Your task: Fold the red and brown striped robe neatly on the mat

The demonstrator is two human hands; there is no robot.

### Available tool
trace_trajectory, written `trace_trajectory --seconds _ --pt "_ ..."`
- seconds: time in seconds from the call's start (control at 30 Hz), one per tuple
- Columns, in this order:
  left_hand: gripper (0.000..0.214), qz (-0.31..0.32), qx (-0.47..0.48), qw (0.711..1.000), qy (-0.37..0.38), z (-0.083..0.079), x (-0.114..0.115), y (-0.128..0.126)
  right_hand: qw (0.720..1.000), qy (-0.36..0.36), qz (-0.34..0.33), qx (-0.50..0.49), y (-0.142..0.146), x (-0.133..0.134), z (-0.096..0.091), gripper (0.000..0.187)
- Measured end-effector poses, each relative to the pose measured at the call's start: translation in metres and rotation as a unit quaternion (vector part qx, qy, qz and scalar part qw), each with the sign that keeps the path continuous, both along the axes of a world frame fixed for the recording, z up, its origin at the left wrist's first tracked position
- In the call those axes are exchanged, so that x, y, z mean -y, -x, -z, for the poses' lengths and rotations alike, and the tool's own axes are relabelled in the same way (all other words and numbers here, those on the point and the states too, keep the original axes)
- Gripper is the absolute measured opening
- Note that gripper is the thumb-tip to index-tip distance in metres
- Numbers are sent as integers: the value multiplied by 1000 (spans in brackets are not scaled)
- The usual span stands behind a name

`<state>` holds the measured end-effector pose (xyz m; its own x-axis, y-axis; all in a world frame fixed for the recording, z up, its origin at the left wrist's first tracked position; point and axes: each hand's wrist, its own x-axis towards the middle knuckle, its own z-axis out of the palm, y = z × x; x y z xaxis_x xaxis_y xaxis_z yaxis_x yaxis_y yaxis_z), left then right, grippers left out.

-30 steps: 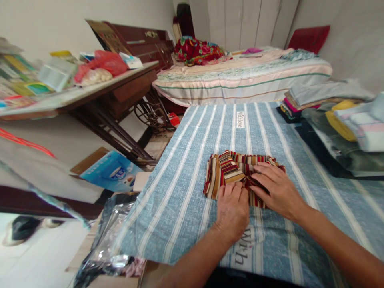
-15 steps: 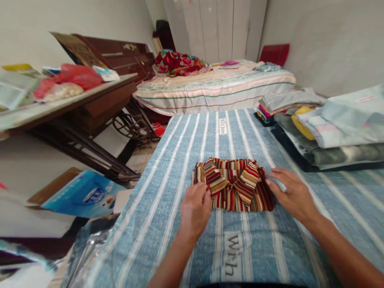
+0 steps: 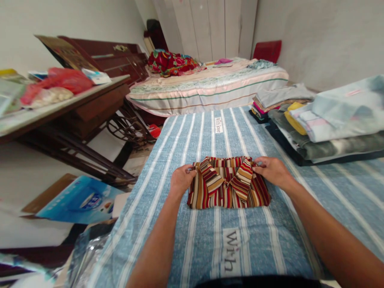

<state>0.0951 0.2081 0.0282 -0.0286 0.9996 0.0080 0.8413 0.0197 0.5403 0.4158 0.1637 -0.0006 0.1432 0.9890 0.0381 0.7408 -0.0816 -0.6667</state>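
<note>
Blue cloth (image 3: 177, 148) with white stripes is covering the flat top, and a big bed (image 3: 210, 96) is standing behind it. Folded clothes (image 3: 336, 120) are sitting in piles on the right side. One striped shirt (image 3: 229, 184) is lying folded on the blue cloth, right in front of the person, with its collar facing up. The left hand (image 3: 181, 179) is pinching the top left corner, with thumb and fingertips nearly closed on it. The right hand (image 3: 272, 172) is pinching the top right corner the same way, with its fingers bent and only a little apart. I am guessing the shirt is light, soft and floppy, so it is not going to break, but its folds may be slipping loose easily. Both top corners are looking like good places for holding it, with one hand supporting each side.
</note>
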Motion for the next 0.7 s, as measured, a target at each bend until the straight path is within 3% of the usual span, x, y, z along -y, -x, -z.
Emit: trace_trajectory --seconds 0.17,0.3,0.4,0.53,0.63,0.7 --pt "10 7 88 995 -45 2 2 3 1000 4 -11 -3 -1 5 -12 16" --pt "16 -21 228 973 -33 2 -1 9 998 -42 11 50 4 11 -21 19" --pt "12 -29 163 986 -31 9 -7 9 993 -54 28 97 11 5 -13 20" --pt "12 -18 33 998 -43 16 -8 5 996 -43 33 68 7 2 1 28" --pt "21 -32 14 997 -63 13 0 6 994 -73 71 34 -8 23 -3 35" --pt "26 -46 -1 994 -95 9 11 10 997 -42 62 -17 -15 49 -9 34"
